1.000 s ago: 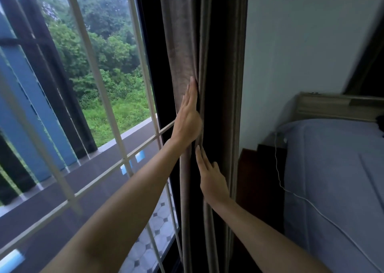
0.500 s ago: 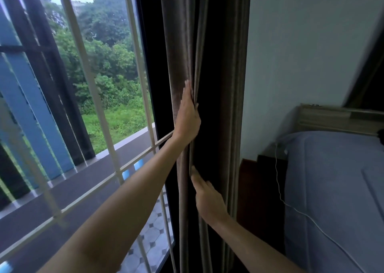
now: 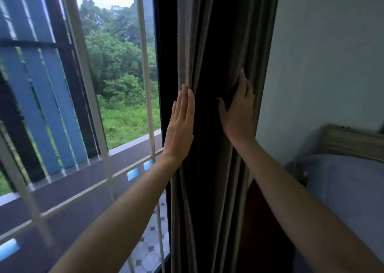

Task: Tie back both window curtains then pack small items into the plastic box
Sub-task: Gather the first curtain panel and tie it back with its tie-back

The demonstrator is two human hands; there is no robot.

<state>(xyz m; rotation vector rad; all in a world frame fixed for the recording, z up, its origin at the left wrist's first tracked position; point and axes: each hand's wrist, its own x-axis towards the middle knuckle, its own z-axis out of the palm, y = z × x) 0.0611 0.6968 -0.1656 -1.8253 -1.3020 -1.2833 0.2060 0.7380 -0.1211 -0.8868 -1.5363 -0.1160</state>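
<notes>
Grey-brown curtain [image 3: 209, 44] hangs bunched down the centre of the frame, between the hands: left hand [image 3: 180, 127] flat with straight fingers on its left edge, right hand [image 3: 239, 115] pressing its right folds, thumb spread, neither clenched.

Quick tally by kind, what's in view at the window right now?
2 hands: left hand, right hand, both on the curtain
1 curtain
1 window
1 bed
Total: 5
</notes>
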